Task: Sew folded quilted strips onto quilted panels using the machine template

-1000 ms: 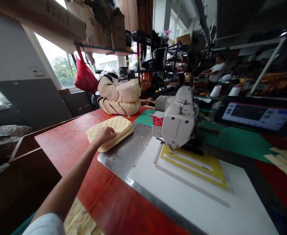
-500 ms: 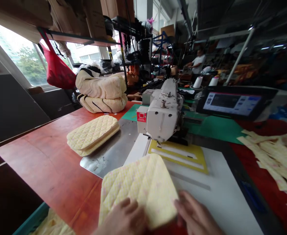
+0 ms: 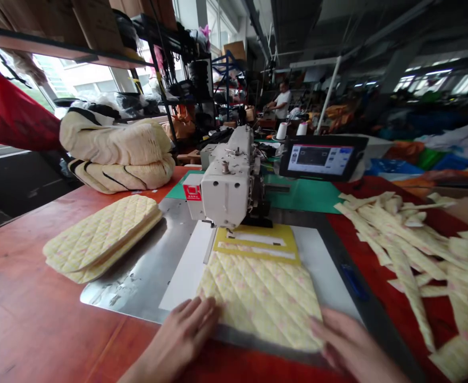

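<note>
A pale yellow quilted fabric panel (image 3: 261, 298) with a faint pink pattern lies on the white plate of the sewing machine (image 3: 226, 186). Its far edge sits under the yellow slotted template (image 3: 258, 243), and fabric shows through one slot. My left hand (image 3: 188, 324) holds the panel's near left edge, fingers close together and thumb hidden. At the near right corner, my right hand (image 3: 343, 335) grips the edge between fingers and thumb; this hand is slightly blurred. The machine's head stands just beyond the template.
Stacked quilted panels (image 3: 102, 234) lie at left on the metal plate and red table. Behind them is a bundled fabric pile (image 3: 118, 154). Loose fabric strips (image 3: 401, 244) cover the right side, near a blue tool (image 3: 353, 282). A control screen (image 3: 322, 157) stands behind; a person (image 3: 282, 101) is far back.
The panel has moved from a raised, tilted position in front of the plate to lying flat with its far edge under the template. Both hands moved with it. The view has turned right.
</note>
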`<state>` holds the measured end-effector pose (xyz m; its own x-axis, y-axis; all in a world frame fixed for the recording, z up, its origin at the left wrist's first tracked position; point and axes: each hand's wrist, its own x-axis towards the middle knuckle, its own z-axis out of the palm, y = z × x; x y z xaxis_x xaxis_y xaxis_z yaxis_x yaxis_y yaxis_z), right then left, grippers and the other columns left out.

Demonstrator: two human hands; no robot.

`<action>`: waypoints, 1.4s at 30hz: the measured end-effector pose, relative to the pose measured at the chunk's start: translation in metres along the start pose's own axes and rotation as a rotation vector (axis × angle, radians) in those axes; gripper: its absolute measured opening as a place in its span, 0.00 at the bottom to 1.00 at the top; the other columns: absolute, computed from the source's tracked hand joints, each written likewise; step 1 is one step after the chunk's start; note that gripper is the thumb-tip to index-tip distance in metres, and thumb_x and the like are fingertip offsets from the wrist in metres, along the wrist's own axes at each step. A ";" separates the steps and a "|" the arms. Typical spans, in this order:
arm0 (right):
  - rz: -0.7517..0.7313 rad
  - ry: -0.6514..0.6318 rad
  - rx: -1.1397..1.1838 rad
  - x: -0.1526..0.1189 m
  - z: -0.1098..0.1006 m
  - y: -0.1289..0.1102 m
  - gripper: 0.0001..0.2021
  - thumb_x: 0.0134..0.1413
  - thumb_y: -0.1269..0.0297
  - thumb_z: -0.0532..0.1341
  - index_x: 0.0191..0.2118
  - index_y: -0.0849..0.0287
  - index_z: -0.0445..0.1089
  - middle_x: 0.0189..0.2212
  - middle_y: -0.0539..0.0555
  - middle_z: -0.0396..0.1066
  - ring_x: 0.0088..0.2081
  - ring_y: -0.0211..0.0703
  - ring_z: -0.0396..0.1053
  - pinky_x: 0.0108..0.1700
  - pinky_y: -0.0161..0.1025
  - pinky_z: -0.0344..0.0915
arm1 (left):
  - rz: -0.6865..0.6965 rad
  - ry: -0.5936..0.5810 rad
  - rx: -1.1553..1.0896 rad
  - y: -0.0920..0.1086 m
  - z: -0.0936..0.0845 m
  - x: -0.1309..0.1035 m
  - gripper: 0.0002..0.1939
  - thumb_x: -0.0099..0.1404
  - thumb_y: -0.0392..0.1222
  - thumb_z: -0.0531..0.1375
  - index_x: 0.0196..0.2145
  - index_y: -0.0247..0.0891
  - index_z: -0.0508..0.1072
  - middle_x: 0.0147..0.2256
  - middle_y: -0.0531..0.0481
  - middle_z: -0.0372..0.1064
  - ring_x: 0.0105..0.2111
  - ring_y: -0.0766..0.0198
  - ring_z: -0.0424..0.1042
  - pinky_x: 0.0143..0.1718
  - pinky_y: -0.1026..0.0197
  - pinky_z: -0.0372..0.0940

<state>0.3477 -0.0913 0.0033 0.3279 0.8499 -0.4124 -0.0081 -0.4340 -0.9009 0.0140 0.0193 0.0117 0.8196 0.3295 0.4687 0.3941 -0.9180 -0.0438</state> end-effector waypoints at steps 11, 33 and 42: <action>-0.273 0.186 0.071 0.086 -0.004 -0.019 0.21 0.37 0.48 0.75 0.34 0.59 0.77 0.29 0.57 0.80 0.29 0.48 0.76 0.32 0.40 0.73 | -0.349 0.025 -0.236 -0.053 0.052 0.041 0.13 0.76 0.35 0.51 0.48 0.39 0.75 0.46 0.43 0.75 0.45 0.57 0.76 0.47 0.57 0.73; -0.882 0.548 -0.814 0.114 -0.029 0.016 0.29 0.60 0.34 0.56 0.30 0.56 0.77 0.39 0.61 0.74 0.40 0.56 0.73 0.45 0.53 0.66 | -0.485 0.019 -0.184 -0.037 0.048 0.039 0.15 0.70 0.37 0.59 0.54 0.41 0.73 0.54 0.43 0.74 0.50 0.50 0.71 0.54 0.43 0.62; -0.846 0.500 -0.747 0.112 -0.025 0.014 0.23 0.60 0.40 0.60 0.32 0.56 0.77 0.39 0.60 0.73 0.41 0.55 0.73 0.46 0.52 0.68 | -0.461 0.026 -0.110 -0.035 0.045 0.040 0.13 0.70 0.39 0.60 0.52 0.40 0.73 0.50 0.43 0.74 0.49 0.50 0.70 0.50 0.46 0.61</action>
<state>0.4079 -0.0099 -0.0515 0.2944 0.8097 0.5076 0.8699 -0.0072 -0.4931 0.0515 0.0739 -0.0074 0.5578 0.7040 0.4395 0.6671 -0.6954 0.2672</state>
